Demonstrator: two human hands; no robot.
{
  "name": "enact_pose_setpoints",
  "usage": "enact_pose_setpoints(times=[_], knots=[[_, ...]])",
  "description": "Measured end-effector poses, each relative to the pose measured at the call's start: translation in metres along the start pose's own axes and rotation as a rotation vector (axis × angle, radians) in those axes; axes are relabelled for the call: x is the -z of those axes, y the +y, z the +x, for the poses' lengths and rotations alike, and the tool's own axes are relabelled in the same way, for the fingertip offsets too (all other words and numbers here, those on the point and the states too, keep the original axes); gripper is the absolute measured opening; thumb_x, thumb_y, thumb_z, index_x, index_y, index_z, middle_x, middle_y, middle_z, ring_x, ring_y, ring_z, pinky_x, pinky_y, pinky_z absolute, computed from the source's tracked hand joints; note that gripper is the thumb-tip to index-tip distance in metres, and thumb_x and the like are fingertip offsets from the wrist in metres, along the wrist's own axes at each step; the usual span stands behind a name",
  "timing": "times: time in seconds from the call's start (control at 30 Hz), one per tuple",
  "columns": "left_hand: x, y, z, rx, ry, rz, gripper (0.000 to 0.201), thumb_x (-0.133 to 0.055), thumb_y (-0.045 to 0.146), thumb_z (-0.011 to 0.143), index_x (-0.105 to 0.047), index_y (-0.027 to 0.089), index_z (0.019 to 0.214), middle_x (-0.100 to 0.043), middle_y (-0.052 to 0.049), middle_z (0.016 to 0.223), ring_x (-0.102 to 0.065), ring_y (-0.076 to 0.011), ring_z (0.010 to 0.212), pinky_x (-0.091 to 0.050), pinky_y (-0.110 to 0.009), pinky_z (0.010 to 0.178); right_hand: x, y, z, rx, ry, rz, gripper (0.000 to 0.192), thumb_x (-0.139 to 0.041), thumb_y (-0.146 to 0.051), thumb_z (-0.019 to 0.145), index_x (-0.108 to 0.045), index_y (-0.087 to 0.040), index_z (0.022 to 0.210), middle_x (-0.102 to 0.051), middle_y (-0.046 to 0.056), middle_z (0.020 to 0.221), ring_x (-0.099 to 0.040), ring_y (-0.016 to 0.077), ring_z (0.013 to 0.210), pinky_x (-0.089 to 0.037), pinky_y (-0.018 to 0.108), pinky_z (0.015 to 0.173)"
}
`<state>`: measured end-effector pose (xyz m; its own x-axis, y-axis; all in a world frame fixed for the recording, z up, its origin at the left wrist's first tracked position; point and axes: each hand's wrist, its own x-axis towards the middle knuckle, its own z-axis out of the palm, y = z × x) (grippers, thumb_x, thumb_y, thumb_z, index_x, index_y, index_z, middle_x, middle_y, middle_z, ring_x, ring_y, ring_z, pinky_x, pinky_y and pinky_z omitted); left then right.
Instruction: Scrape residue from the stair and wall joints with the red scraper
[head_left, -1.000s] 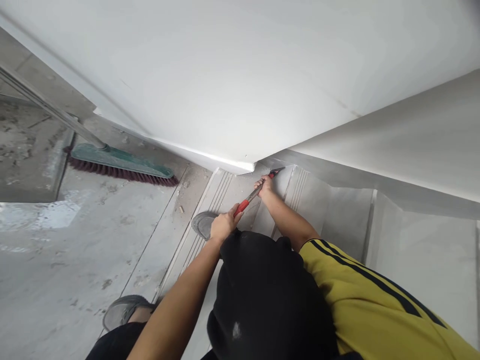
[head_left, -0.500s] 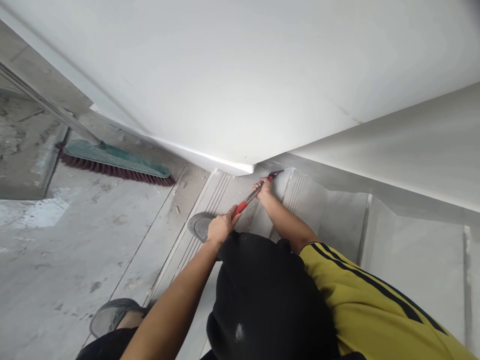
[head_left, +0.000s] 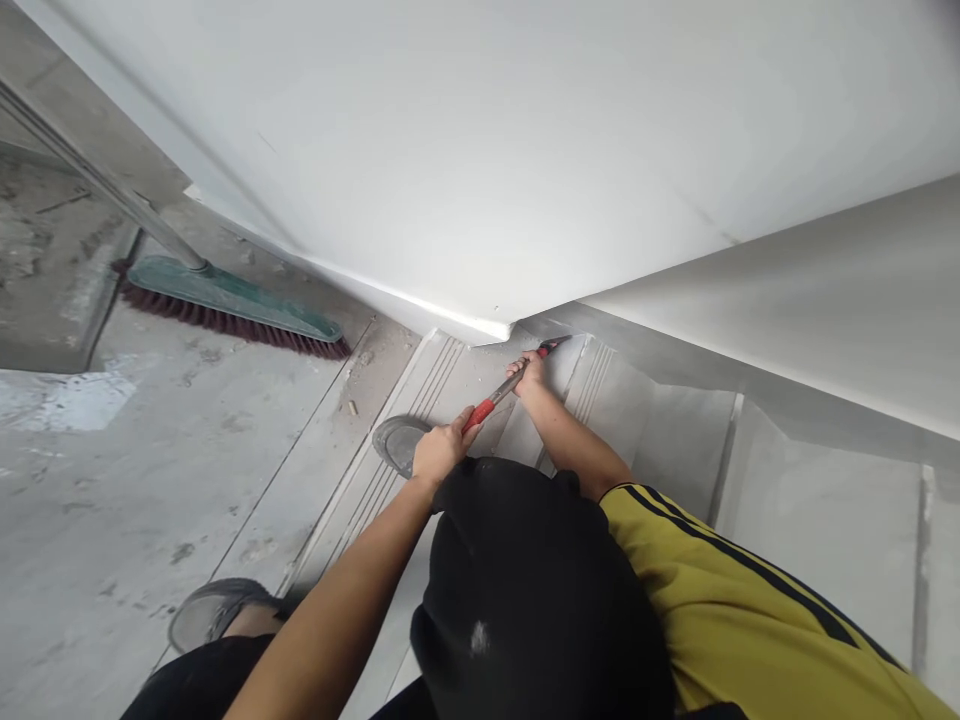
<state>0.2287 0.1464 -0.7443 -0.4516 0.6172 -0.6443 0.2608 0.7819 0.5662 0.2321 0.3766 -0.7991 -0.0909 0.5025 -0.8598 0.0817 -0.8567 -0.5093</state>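
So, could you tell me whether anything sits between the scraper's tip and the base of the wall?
Nothing visible does. The left hand and right hand both grip the red-handled scraper, and its tip lies at the corner where the stair step meets the white wall.

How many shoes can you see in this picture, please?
2: one shoe on the grooved step beside the left hand, another shoe lower left on the concrete floor.

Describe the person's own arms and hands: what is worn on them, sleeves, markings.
Both hands, the left hand and the right hand, are bare, with no gloves. Both forearms are uncovered. The right arm comes out of a short yellow sleeve marked with black stripes running along it. No watch, ring or band is visible on either wrist.
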Motion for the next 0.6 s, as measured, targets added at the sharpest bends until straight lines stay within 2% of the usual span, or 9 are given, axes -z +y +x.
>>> enact_pose_setpoints(times=[0.4,0.6], knots=[[-0.0034,0.0033,-0.0007,-0.011,0.005,0.009,0.055,-0.028,0.058,0.089,-0.039,0.034,0.137,-0.071,-0.011,0.089,-0.067,-0.0281,0.084,-0.049,-0.034,0.069,-0.0014,-0.0008,-0.0031,0.015,0.025,0.003,0.025,-0.045,-0.021,0.070,-0.023,-0.022,0.060,-0.023,-0.010,0.039,-0.027,0.0060,0.030,-0.022,0.018,0.030],[-0.0069,0.0004,-0.0027,-0.016,0.007,-0.002,0.056,-0.026,0.058,0.090,-0.038,0.033,0.138,-0.071,-0.011,0.091,-0.067,-0.0275,0.085,-0.048,-0.034,0.070,0.0002,0.0007,0.0006,0.036,0.010,-0.077,0.025,-0.044,-0.022,0.070,-0.022,-0.022,0.059,-0.023,-0.009,0.040,-0.027,0.0065,0.031,-0.023,0.018,0.029]])
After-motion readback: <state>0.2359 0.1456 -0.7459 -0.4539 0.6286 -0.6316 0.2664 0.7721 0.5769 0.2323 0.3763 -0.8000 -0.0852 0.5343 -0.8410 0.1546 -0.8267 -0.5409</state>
